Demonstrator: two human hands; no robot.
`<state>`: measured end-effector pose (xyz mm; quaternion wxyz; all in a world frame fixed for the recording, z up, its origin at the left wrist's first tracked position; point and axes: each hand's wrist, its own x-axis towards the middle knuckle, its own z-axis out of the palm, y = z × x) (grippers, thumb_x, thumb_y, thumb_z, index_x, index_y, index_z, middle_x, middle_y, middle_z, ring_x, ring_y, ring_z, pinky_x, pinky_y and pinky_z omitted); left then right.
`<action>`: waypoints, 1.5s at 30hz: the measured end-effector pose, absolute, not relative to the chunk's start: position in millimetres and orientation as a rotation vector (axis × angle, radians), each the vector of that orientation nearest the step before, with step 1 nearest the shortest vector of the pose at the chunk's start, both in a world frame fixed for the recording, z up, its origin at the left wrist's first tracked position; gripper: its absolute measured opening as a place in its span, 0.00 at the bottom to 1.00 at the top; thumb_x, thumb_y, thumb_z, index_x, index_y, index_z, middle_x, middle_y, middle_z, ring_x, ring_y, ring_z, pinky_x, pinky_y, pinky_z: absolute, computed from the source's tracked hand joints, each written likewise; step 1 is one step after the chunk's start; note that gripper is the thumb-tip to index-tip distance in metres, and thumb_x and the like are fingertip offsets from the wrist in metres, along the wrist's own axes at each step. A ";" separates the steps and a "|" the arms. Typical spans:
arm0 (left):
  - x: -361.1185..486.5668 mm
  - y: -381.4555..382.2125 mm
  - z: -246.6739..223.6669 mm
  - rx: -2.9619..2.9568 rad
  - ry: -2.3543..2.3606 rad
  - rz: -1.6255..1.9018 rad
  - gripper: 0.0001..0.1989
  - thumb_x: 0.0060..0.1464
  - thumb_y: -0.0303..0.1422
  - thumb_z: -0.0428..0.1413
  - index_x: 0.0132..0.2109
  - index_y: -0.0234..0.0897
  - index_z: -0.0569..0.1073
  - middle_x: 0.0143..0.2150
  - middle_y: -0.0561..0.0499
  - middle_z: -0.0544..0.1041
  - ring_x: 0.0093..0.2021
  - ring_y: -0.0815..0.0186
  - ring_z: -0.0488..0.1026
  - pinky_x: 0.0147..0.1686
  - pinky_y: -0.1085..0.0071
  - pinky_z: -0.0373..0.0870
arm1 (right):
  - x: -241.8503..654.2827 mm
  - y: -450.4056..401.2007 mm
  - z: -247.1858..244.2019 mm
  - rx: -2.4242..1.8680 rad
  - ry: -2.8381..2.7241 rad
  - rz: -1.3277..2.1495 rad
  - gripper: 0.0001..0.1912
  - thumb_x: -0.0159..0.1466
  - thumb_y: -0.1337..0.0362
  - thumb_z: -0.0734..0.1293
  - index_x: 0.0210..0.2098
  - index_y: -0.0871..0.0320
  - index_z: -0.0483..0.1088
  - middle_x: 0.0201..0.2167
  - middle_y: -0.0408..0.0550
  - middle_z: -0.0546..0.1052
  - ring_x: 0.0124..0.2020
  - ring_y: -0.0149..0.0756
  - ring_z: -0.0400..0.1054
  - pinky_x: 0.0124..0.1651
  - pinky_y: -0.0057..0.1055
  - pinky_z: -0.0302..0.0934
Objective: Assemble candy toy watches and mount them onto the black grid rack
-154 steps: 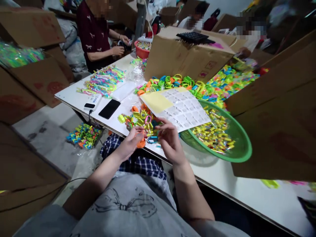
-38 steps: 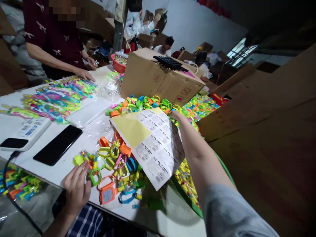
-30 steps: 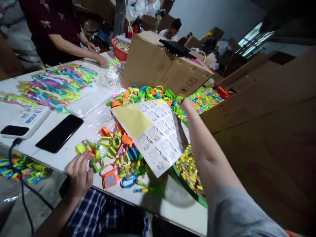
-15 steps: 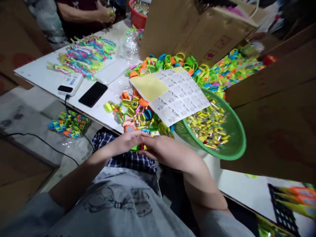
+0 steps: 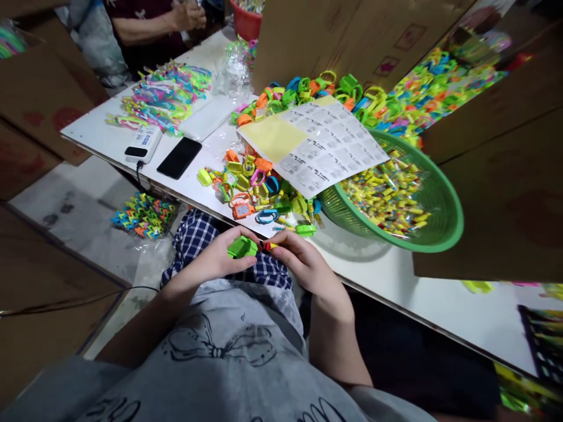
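Above my lap, just off the table's front edge, my left hand [image 5: 222, 255] is closed around a green toy watch [image 5: 241, 248]. My right hand [image 5: 303, 258] pinches a small red and yellow piece [image 5: 269, 247] close beside it; its exact kind is too small to make out. On the table in front lie an orange toy watch [image 5: 242, 208], a blue band [image 5: 267, 216] and another green toy watch [image 5: 305, 230]. A sheet of printed stickers [image 5: 325, 158] rests partly on the toy watches and on the rim of a green basket [image 5: 455, 217] holding many small yellow wrapped pieces [image 5: 387, 196].
A black phone [image 5: 179, 157] and a white power bank [image 5: 145, 145] with a cable lie at the left. Behind them is a pile of colourful bagged toys [image 5: 169, 97]. Cardboard boxes [image 5: 343, 41] stand at the back and right. Another person's hand [image 5: 189, 16] works at the far end.
My hands have moved apart from being pressed together, revealing the green toy watch and the red and yellow piece. The camera view has shifted, so the table appears farther right.
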<state>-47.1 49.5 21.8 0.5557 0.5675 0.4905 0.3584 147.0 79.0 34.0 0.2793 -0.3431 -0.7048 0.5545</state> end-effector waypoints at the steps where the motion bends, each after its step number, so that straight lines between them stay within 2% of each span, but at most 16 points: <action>1: -46.0 48.0 23.5 1.366 1.173 0.845 0.12 0.44 0.32 0.58 0.39 0.37 0.69 0.41 0.50 0.75 0.45 0.63 0.72 0.46 0.63 0.68 | 147.0 76.3 31.9 -0.928 -1.855 1.486 0.10 0.65 0.56 0.61 0.37 0.56 0.67 0.32 0.45 0.72 0.34 0.33 0.66 0.38 0.30 0.61; 5: -40.6 42.8 29.9 1.422 1.217 0.889 0.10 0.46 0.31 0.57 0.39 0.37 0.70 0.40 0.50 0.75 0.45 0.64 0.72 0.49 0.63 0.68 | 146.5 65.4 24.8 -0.919 -1.753 1.450 0.09 0.64 0.57 0.63 0.39 0.55 0.69 0.34 0.46 0.73 0.36 0.33 0.67 0.39 0.30 0.62; 9: -37.4 39.6 33.9 1.522 1.237 0.930 0.09 0.46 0.30 0.57 0.37 0.36 0.71 0.39 0.49 0.76 0.42 0.64 0.72 0.47 0.63 0.68 | 144.0 58.5 20.4 -0.862 -1.702 1.400 0.11 0.61 0.55 0.67 0.39 0.54 0.70 0.35 0.47 0.74 0.37 0.35 0.67 0.40 0.33 0.63; 15: -37.3 35.8 33.4 1.534 1.260 0.871 0.12 0.44 0.31 0.57 0.40 0.36 0.72 0.38 0.50 0.75 0.33 0.70 0.70 0.30 0.74 0.68 | 139.8 57.9 19.7 -0.851 -1.681 1.282 0.11 0.56 0.55 0.71 0.36 0.52 0.73 0.32 0.45 0.74 0.36 0.37 0.68 0.40 0.38 0.64; 18: -38.5 34.3 32.5 1.546 1.264 0.862 0.12 0.44 0.31 0.57 0.39 0.35 0.72 0.38 0.50 0.74 0.31 0.71 0.68 0.26 0.76 0.65 | 139.4 59.7 22.6 -0.851 -1.694 1.280 0.11 0.56 0.55 0.71 0.36 0.51 0.74 0.31 0.45 0.75 0.35 0.37 0.68 0.40 0.38 0.64; 20: -39.9 33.8 32.6 1.629 1.261 0.858 0.11 0.44 0.30 0.56 0.38 0.35 0.71 0.37 0.50 0.73 0.32 0.70 0.68 0.26 0.75 0.65 | 140.4 60.8 25.9 -0.845 -1.709 1.323 0.10 0.56 0.55 0.71 0.35 0.52 0.75 0.31 0.46 0.75 0.35 0.36 0.69 0.40 0.37 0.65; 26: -42.7 31.6 35.6 1.907 1.239 0.818 0.07 0.45 0.29 0.55 0.35 0.37 0.69 0.33 0.51 0.71 0.35 0.67 0.68 0.36 0.69 0.67 | 146.0 60.6 43.7 -0.827 -1.861 1.393 0.09 0.56 0.59 0.71 0.35 0.54 0.75 0.34 0.47 0.77 0.36 0.36 0.71 0.41 0.35 0.66; 30: -42.7 27.8 40.2 1.893 1.231 0.805 0.08 0.45 0.33 0.56 0.34 0.37 0.68 0.32 0.52 0.70 0.33 0.66 0.68 0.35 0.69 0.67 | 148.0 55.5 56.9 -0.844 -2.014 1.258 0.08 0.60 0.60 0.69 0.38 0.54 0.76 0.34 0.48 0.78 0.36 0.35 0.72 0.41 0.33 0.67; 38: -42.3 21.6 48.9 1.853 1.217 0.861 0.07 0.45 0.34 0.59 0.31 0.36 0.69 0.30 0.53 0.73 0.31 0.69 0.69 0.33 0.72 0.66 | 152.5 41.2 69.3 -0.732 -2.190 1.035 0.10 0.63 0.64 0.65 0.44 0.52 0.74 0.38 0.47 0.77 0.40 0.35 0.70 0.42 0.33 0.64; 45: -42.5 19.9 53.5 1.928 1.222 0.842 0.07 0.44 0.30 0.60 0.33 0.36 0.70 0.31 0.54 0.74 0.30 0.71 0.69 0.32 0.74 0.66 | 155.2 35.6 69.6 -0.671 -2.243 0.851 0.08 0.64 0.66 0.64 0.42 0.56 0.72 0.37 0.49 0.77 0.36 0.33 0.69 0.40 0.34 0.60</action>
